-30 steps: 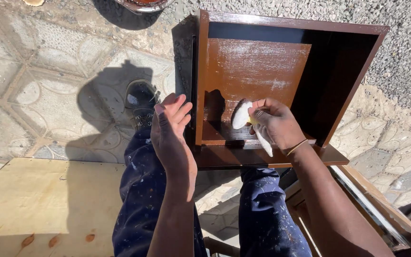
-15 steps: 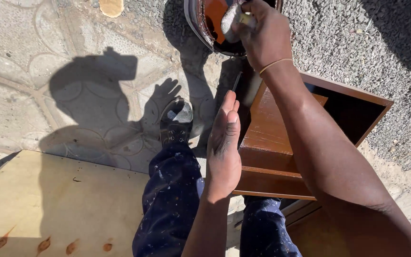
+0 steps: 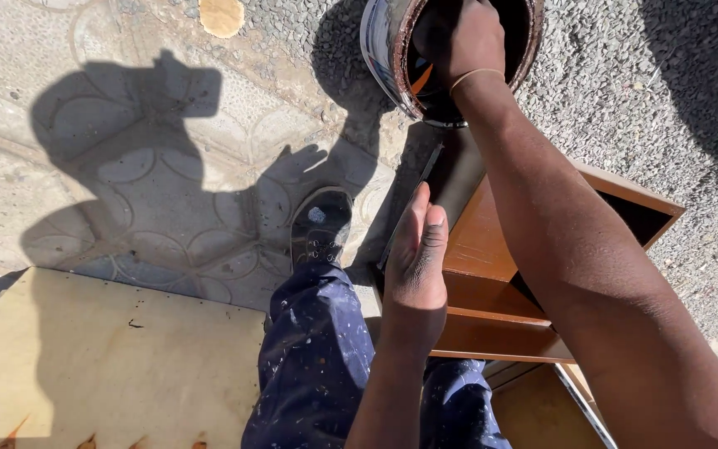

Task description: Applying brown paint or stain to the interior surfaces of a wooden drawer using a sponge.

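- Paved ground (image 3: 126, 166) in sunlight: the right hand (image 3: 459, 37) has been moved from the brown cabinet (image 3: 492, 249) into the far tin (image 3: 392, 50); its grip cannot be told.
- The left hand (image 3: 417, 258) is kept open and empty, edge against the cabinet; more stain is apparently being taken up.

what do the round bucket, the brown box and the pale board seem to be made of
Bucket: probably metal, since its outer wall mirrors the light, with a rusty-brown rim. The right hand reaches inside.
Brown box: wood panels with an even brown stain or paint; the left hand rests on its edge.
Pale board: bare, matte plywood by its look.
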